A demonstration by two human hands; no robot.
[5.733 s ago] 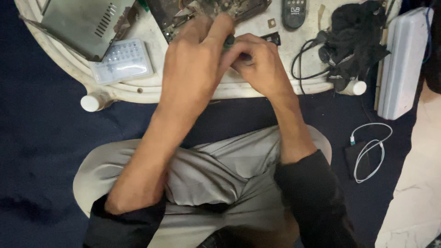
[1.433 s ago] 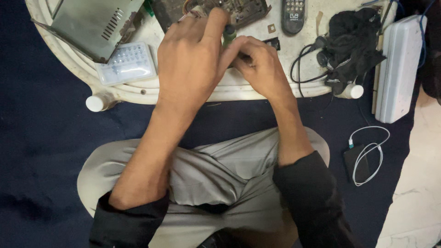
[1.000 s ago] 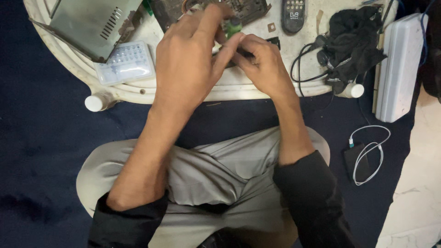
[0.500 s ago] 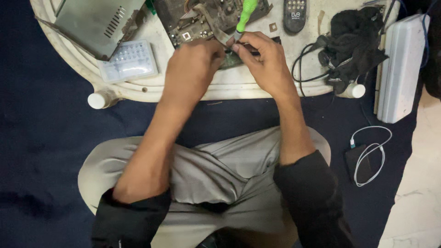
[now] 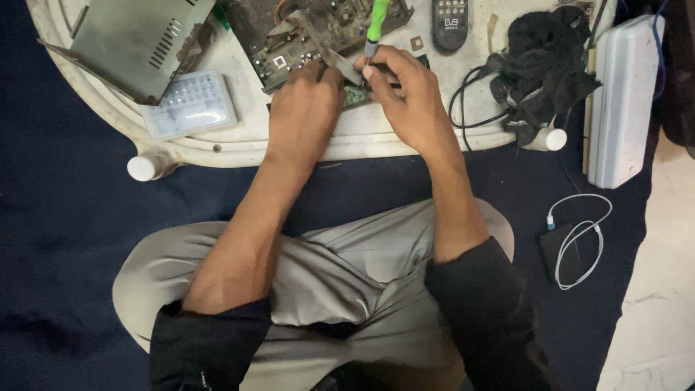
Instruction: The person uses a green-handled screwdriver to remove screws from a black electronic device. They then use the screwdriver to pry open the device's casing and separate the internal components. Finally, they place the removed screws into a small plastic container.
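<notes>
Two hands busy: right hand (image 5: 409,90) grip pinching green-handled screwdriver (image 5: 376,25); left hand (image 5: 304,108) grip clamping small green board (image 5: 355,94).

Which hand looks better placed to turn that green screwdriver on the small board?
Right. The right hand already grips the green screwdriver, tip down at the small board. The left hand rests on that board, seemingly steadying it.

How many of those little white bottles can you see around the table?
2. One white bottle sits at the table's lower left edge; the other white bottle is at the right edge beside the black cloth. More may be hidden.
</notes>
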